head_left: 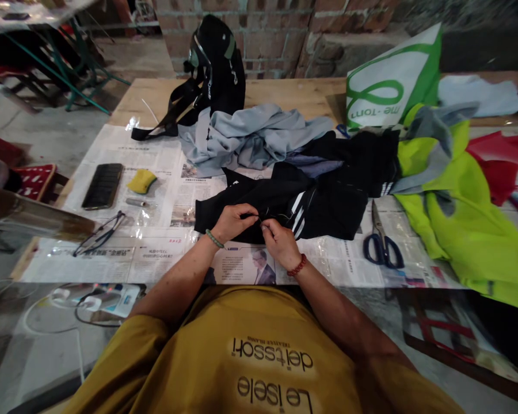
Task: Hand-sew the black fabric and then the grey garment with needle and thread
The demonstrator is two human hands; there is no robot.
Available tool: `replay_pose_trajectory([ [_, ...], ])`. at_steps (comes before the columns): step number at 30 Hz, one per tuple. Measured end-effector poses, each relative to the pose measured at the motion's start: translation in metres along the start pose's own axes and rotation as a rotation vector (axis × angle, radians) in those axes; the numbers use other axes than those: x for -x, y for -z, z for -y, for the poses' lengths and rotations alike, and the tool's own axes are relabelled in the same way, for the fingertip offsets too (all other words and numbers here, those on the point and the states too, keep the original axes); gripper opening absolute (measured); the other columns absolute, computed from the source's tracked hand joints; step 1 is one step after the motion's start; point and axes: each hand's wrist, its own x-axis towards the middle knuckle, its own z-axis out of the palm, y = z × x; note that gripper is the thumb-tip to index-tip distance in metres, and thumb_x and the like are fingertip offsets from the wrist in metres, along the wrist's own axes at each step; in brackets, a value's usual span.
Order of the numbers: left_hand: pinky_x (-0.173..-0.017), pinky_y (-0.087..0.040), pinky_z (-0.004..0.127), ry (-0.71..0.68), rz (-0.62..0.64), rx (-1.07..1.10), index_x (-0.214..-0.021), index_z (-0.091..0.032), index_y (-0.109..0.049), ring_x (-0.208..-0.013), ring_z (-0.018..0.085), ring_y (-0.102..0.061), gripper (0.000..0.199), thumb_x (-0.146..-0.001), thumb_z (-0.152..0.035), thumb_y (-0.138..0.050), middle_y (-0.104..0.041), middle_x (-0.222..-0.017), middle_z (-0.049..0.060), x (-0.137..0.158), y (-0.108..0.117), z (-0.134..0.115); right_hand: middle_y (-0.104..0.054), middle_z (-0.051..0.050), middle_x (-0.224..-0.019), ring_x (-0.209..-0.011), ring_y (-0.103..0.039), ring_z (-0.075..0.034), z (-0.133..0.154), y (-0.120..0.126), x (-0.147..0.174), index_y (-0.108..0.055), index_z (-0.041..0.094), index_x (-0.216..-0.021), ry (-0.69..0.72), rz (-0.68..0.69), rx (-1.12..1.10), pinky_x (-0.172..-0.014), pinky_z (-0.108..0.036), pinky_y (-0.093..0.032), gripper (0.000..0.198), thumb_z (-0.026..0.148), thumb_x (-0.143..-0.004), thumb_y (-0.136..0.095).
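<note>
Over a black garment with white stripes (341,210), my left hand (233,223) and my right hand (281,244) meet fingertip to fingertip. Each has thumb and finger pinched together. Something small and dark shows between them, too fine to make out. A thin pale thread (288,217) runs across the cloth just beyond my right fingers. My left wrist wears a green bead bracelet, my right wrist a red one. Scissors with dark blue handles (382,250) lie to the right of the garment, blades pointing away from me.
Newspaper (155,259) covers the wooden table. On the left lie a phone (102,186), a yellow sponge (141,180), eyeglasses (99,234) and a bottle (34,215). Behind are grey cloth (250,138), a black bag (224,69) and a green-white bag (392,86); lime clothing (466,195) hangs over the right edge.
</note>
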Motion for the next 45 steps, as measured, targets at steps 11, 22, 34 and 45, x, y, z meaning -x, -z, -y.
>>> replay_pose_trajectory([
  [11, -0.072, -0.051, 0.021, -0.268, 0.052, -0.121, -0.081, -0.016, -0.071, -0.074, 0.011, -0.065, 0.013, -0.078, -0.010, -0.060, -0.071, -0.079, 0.003, 0.004, -0.007, -0.003, -0.065, -0.007, -0.073, -0.068, -0.062, -0.021, -0.001, -0.005, -0.001, -0.056, 0.018, -0.092, -0.060, 0.015, 0.098, -0.062, -0.028, -0.039, 0.024, 0.024, -0.088, -0.034],
  [22, -0.074, -0.052, 0.020, -0.173, -0.045, -0.001, -0.083, -0.015, -0.071, -0.076, 0.011, -0.067, 0.012, -0.077, -0.011, -0.061, -0.072, -0.082, 0.002, 0.003, -0.007, -0.001, -0.065, -0.003, -0.074, -0.069, -0.063, -0.019, 0.006, -0.003, -0.003, -0.044, 0.020, -0.098, -0.062, -0.099, -0.215, -0.066, -0.030, -0.045, 0.015, 0.020, -0.084, -0.040],
  [34, -0.074, -0.052, 0.020, -0.219, -0.090, -0.023, -0.084, -0.016, -0.070, -0.076, 0.010, -0.067, 0.015, -0.077, -0.009, -0.059, -0.072, -0.083, 0.001, 0.001, -0.002, 0.005, -0.067, -0.008, -0.098, -0.096, -0.061, -0.021, 0.023, 0.071, -0.020, -0.061, 0.020, -0.094, 0.180, -0.447, 0.070, -0.080, -0.034, -0.046, 0.016, 0.029, -0.087, -0.049],
  [45, -0.076, -0.053, 0.022, -0.342, -0.131, -0.079, -0.084, -0.017, -0.070, -0.079, 0.011, -0.066, 0.015, -0.081, -0.011, -0.057, -0.072, -0.084, 0.003, 0.002, -0.001, 0.002, -0.070, -0.002, -0.079, -0.073, -0.062, -0.014, 0.002, 0.044, -0.077, -0.074, 0.018, -0.076, -0.046, 0.247, -0.286, -0.068, -0.024, -0.045, 0.022, 0.037, -0.072, -0.065],
])
